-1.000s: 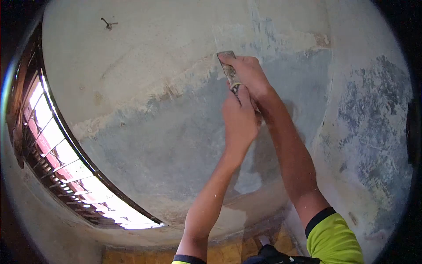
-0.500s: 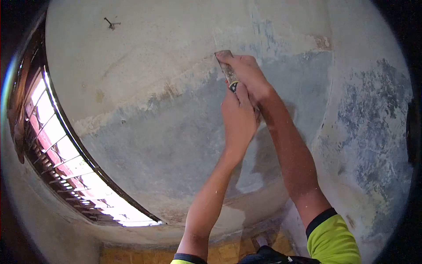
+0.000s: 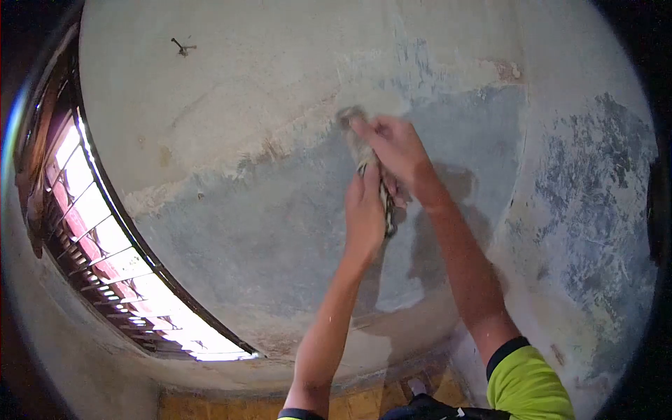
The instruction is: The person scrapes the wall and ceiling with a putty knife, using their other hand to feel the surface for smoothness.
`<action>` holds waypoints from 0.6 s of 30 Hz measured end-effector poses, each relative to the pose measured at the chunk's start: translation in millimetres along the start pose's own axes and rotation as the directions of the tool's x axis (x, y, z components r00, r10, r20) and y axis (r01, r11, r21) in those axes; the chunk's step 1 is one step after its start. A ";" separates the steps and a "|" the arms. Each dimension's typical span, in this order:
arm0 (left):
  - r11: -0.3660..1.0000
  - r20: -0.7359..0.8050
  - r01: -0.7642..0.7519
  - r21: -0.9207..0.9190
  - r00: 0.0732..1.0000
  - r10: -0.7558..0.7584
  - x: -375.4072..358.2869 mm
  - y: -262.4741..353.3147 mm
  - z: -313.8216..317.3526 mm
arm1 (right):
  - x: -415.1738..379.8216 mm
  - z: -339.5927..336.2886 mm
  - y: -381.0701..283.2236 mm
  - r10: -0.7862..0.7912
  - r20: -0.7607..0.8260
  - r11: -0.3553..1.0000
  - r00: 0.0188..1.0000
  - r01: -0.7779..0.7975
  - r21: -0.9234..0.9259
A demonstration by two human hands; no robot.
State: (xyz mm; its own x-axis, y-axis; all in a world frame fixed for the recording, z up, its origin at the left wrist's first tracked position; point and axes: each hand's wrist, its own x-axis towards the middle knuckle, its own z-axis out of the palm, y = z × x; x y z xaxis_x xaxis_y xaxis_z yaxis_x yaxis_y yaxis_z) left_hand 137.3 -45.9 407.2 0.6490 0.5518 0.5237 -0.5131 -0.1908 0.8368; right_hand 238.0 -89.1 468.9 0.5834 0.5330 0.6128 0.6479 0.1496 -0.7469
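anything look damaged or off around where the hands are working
Yes, the wall looks damaged: a ragged, flaking edge runs between its pale upper coat and grey patch, and paint is worn in blotches on the right-hand wall. A bent metal hook juts out at upper left.

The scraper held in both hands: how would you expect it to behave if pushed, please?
The scraper would probably stay fairly stiff, as it shows no obvious sag between the left hand and right hand. Its slim shape suggests it is fairly light. Motion blur hides the blade's edge, so I can't judge how much the tip might flex.
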 end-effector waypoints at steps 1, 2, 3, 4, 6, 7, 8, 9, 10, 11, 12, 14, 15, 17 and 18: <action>1.000 -0.074 0.002 0.020 0.997 0.000 -18.9 1.0 -2.0 | -22.2 -1.2 12.3 -0.114 -0.050 0.993 0.992 0.116 0.032; 0.997 -0.115 -0.009 -0.071 0.993 0.001 -30.1 -13.4 -9.8 | -48.6 -1.4 26.6 -0.226 -0.103 0.971 0.969 0.232 0.060; 0.987 -0.156 -0.024 -0.161 0.988 -0.002 -40.0 -28.0 -17.6 | -78.7 -2.6 39.0 -0.268 -0.112 0.963 0.957 0.267 -0.030; 0.952 -0.074 0.004 -0.305 0.997 -0.027 -54.1 -28.4 -22.6 | -106.9 -1.7 50.3 -0.311 -0.115 0.947 0.943 0.298 -0.118; 0.882 -0.029 0.028 -0.469 0.998 -0.048 -77.4 -39.6 -26.1 | -153.9 -7.5 43.4 -0.003 0.214 0.992 0.977 -0.024 0.121; 0.868 -0.069 0.018 -0.496 0.996 -0.061 -87.9 -53.3 -24.2 | -163.3 -4.8 47.6 0.037 0.244 0.985 0.969 -0.076 0.153; 0.852 -0.107 0.004 -0.523 0.992 -0.071 -95.9 -62.9 -23.3 | -168.7 -2.6 51.1 0.072 0.273 0.975 0.959 -0.126 0.183; 0.836 -0.083 0.029 -0.548 0.993 -0.089 -103.6 -67.6 -24.1 | -174.1 -1.2 54.8 0.107 0.303 0.962 0.947 -0.176 0.210; 0.818 -0.057 0.052 -0.572 0.993 -0.103 -109.6 -71.1 -24.4 | -179.7 -1.8 59.5 0.078 0.308 0.955 0.948 -0.160 0.250; 0.801 -0.029 0.072 -0.595 0.993 -0.111 -111.3 -72.9 -24.4 | -183.1 -3.6 64.9 0.043 0.310 0.947 0.950 -0.138 0.291; 0.741 -0.020 0.088 -0.665 0.991 -0.136 -113.1 -71.3 -20.7 | -185.6 -4.4 69.3 0.009 0.310 0.936 0.951 -0.118 0.332; 0.604 0.000 0.112 -0.789 0.983 -0.183 -119.0 -65.8 -7.7 | -184.7 3.4 83.7 -0.276 0.061 0.916 0.959 0.243 0.318; 0.568 0.046 0.177 -0.804 0.971 -0.236 -120.4 -68.0 -2.3 | -184.1 6.9 92.6 -0.411 -0.058 0.869 0.910 0.411 0.275; 0.512 0.145 0.220 -0.830 0.972 -0.184 -119.1 -73.9 8.3 | -184.3 9.6 114.4 -0.423 -0.214 0.836 0.881 0.470 0.283; 0.486 0.193 0.244 -0.839 0.969 -0.153 -118.0 -76.6 12.6 | -181.2 9.3 117.8 -0.424 -0.293 0.818 0.857 0.501 0.283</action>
State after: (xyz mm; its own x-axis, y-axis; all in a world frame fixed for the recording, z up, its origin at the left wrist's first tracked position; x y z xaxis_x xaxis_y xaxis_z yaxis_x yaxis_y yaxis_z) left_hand 107.1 -106.6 283.4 0.8159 0.4068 0.4108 -0.5624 0.7231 0.4010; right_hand 204.1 -160.4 267.5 0.3686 0.1493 0.9175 0.6836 0.6254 -0.3764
